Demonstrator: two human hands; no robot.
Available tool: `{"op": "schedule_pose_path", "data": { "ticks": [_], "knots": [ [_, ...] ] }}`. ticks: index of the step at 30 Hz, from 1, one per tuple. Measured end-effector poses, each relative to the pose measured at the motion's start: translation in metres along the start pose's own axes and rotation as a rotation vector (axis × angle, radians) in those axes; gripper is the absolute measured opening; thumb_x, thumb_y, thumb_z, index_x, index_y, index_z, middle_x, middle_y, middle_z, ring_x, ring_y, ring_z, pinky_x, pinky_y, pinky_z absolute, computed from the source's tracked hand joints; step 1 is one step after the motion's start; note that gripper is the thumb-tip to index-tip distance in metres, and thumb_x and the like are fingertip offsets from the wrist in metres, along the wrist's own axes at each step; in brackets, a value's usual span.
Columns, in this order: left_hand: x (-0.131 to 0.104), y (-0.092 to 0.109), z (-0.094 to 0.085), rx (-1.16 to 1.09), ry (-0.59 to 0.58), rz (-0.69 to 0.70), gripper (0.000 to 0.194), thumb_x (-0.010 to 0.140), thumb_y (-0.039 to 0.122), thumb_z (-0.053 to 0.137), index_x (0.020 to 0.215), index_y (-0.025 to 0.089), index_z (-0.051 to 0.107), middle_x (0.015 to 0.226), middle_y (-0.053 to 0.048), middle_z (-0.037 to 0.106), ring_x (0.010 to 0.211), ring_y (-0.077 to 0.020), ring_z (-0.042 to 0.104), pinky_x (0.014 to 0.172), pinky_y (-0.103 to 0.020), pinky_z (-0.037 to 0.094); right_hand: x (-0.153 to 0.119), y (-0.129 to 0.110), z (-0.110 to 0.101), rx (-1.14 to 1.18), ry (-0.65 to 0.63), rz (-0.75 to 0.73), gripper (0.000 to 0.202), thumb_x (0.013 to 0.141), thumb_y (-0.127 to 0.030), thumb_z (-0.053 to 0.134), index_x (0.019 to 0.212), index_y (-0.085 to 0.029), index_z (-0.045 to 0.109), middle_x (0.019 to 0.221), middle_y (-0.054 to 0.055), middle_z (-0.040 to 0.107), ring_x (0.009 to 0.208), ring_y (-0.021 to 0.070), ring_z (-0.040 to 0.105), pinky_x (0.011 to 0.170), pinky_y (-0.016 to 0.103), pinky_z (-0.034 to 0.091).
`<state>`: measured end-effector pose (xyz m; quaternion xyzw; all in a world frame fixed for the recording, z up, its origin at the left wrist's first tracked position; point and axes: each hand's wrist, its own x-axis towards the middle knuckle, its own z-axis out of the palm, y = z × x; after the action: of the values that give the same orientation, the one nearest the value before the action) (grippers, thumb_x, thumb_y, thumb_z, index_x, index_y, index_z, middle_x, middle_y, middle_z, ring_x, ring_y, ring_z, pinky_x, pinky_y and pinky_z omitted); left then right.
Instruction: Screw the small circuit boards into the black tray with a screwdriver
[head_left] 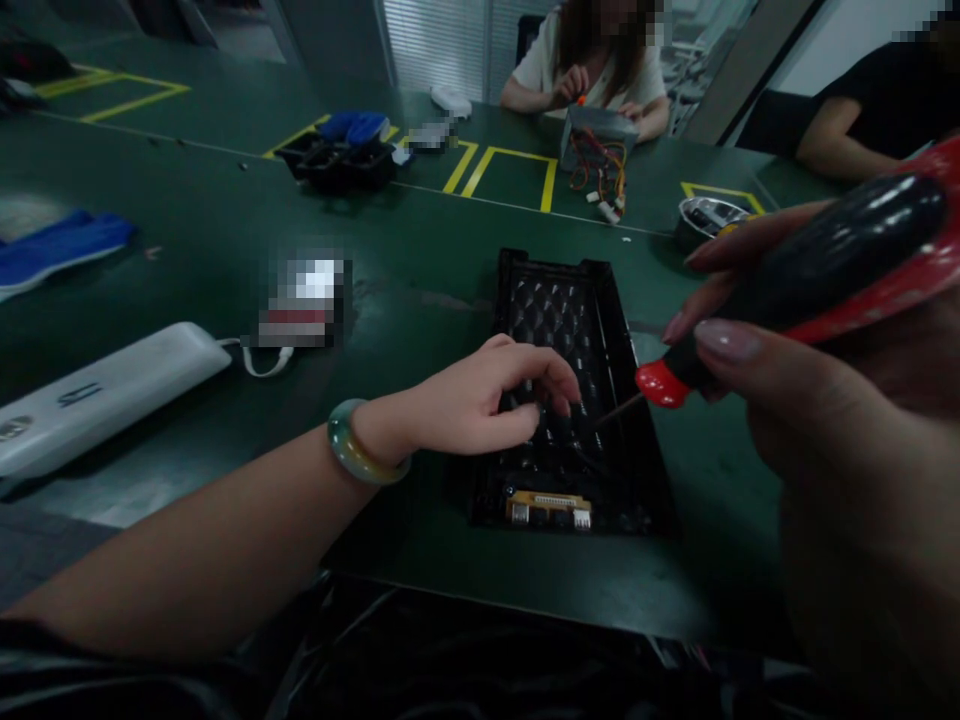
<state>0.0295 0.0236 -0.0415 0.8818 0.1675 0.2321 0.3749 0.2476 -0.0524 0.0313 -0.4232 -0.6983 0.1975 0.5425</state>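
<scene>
In my right hand (810, 420), close to the camera, is a screwdriver with a black and red handle (825, 260). Its thin shaft points left and down over a black plastic panel (652, 470). This panel has raised edges and a diamond-patterned inner face, and lies on the green table. Above its left part hovers my left hand (495, 395), fingers loosely curled and thumb apart from them, with nothing visible in between. A jade-like bangle (356, 445) circles that wrist. At the panel's near end sits a small tan circuit board (551, 503) with metal ports.
To the left lie a white elongated device (112, 400) with a cable and a blue glove (67, 245). Farther back stands a black sectioned tray (337, 165). Across the table, a person handles a grey metal box (600, 135) with coloured wires; a round container (709, 220) is at right.
</scene>
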Motion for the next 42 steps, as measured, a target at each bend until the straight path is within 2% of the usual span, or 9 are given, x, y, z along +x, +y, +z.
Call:
{"op": "schedule_pose_path", "data": {
  "ticks": [4, 8, 14, 20, 24, 27, 30, 35, 42],
  "knots": [
    [0.000, 0.006, 0.001, 0.018, -0.136, 0.017, 0.029, 0.085, 0.026, 0.066, 0.114, 0.021, 0.061, 0.111, -0.002, 0.073, 0.101, -0.0187, 0.066, 0.102, -0.034, 0.035, 0.004, 0.003, -0.004, 0.022, 0.073, 0.044, 0.026, 0.079, -0.013, 0.074, 0.102, -0.025, 0.074, 0.107, 0.002, 0.070, 0.094, 0.0215, 0.066, 0.082, 0.040, 0.056],
    [0.001, 0.003, 0.007, 0.015, -0.159, -0.001, 0.033, 0.087, 0.045, 0.073, 0.109, 0.022, 0.064, 0.105, 0.000, 0.075, 0.094, -0.0159, 0.067, 0.100, -0.032, 0.032, 0.006, 0.005, -0.007, 0.081, 0.095, 0.095, 0.026, 0.078, -0.014, 0.076, 0.103, -0.021, 0.074, 0.107, 0.004, 0.071, 0.099, 0.0232, 0.068, 0.087, 0.040, 0.057],
    [0.004, 0.004, 0.012, 0.028, -0.157, 0.002, 0.025, 0.090, 0.044, 0.070, 0.101, 0.022, 0.067, 0.098, 0.004, 0.076, 0.084, -0.0113, 0.066, 0.096, -0.030, 0.032, 0.003, 0.004, -0.004, 0.192, 0.102, 0.084, 0.025, 0.079, -0.012, 0.076, 0.104, -0.016, 0.071, 0.104, 0.006, 0.071, 0.091, 0.0190, 0.068, 0.081, 0.034, 0.057],
    [0.006, 0.007, 0.015, 0.056, -0.180, -0.069, 0.021, 0.095, 0.044, 0.064, 0.099, 0.023, 0.068, 0.103, 0.004, 0.077, 0.088, -0.0134, 0.066, 0.099, -0.034, 0.029, -0.001, 0.001, -0.005, 0.158, 0.114, 0.079, 0.027, 0.077, -0.012, 0.077, 0.101, -0.023, 0.071, 0.104, 0.000, 0.071, 0.091, 0.0179, 0.067, 0.083, 0.034, 0.058],
    [0.006, 0.006, 0.018, 0.115, -0.201, -0.079, 0.017, 0.098, 0.039, 0.061, 0.102, 0.025, 0.070, 0.105, 0.003, 0.077, 0.096, -0.0150, 0.066, 0.100, -0.035, 0.026, -0.010, 0.010, -0.016, 0.119, 0.196, 0.115, 0.027, 0.075, -0.012, 0.077, 0.100, -0.023, 0.072, 0.100, 0.002, 0.070, 0.080, 0.0161, 0.064, 0.068, 0.031, 0.054],
    [0.007, 0.007, 0.020, 0.161, -0.210, -0.092, 0.016, 0.099, 0.036, 0.059, 0.103, 0.028, 0.072, 0.104, 0.004, 0.077, 0.098, -0.0148, 0.064, 0.099, -0.035, 0.024, -0.020, 0.024, -0.025, 0.166, 0.294, 0.134, 0.023, 0.075, -0.014, 0.075, 0.098, -0.019, 0.073, 0.082, 0.002, 0.066, 0.058, 0.0118, 0.054, 0.048, 0.028, 0.039],
    [0.008, 0.011, 0.021, 0.194, -0.227, -0.119, 0.014, 0.099, 0.035, 0.060, 0.102, 0.030, 0.073, 0.104, 0.005, 0.077, 0.102, -0.0155, 0.062, 0.098, -0.035, 0.023, -0.027, 0.038, -0.029, 0.244, 0.365, 0.132, 0.022, 0.074, -0.014, 0.072, 0.095, -0.018, 0.073, 0.072, 0.001, 0.063, 0.053, 0.0124, 0.051, 0.042, 0.029, 0.031],
    [0.009, 0.026, 0.027, 0.176, -0.313, -0.162, 0.015, 0.099, 0.031, 0.059, 0.102, 0.031, 0.074, 0.104, 0.004, 0.076, 0.102, -0.0163, 0.060, 0.098, -0.035, 0.024, -0.032, 0.044, -0.024, 0.238, 0.380, 0.071, 0.023, 0.069, -0.012, 0.072, 0.090, -0.022, 0.072, 0.082, 0.001, 0.064, 0.064, 0.0145, 0.057, 0.051, 0.030, 0.040],
    [0.010, 0.036, 0.041, 0.193, -0.285, -0.213, 0.010, 0.098, 0.033, 0.061, 0.101, 0.028, 0.070, 0.099, 0.004, 0.072, 0.098, -0.0159, 0.059, 0.096, -0.035, 0.026, -0.043, 0.028, -0.018, 0.170, 0.308, 0.083, 0.021, 0.079, -0.017, 0.072, 0.097, -0.024, 0.065, 0.097, 0.000, 0.064, 0.081, 0.0168, 0.064, 0.076, 0.034, 0.060]
  ]
}}
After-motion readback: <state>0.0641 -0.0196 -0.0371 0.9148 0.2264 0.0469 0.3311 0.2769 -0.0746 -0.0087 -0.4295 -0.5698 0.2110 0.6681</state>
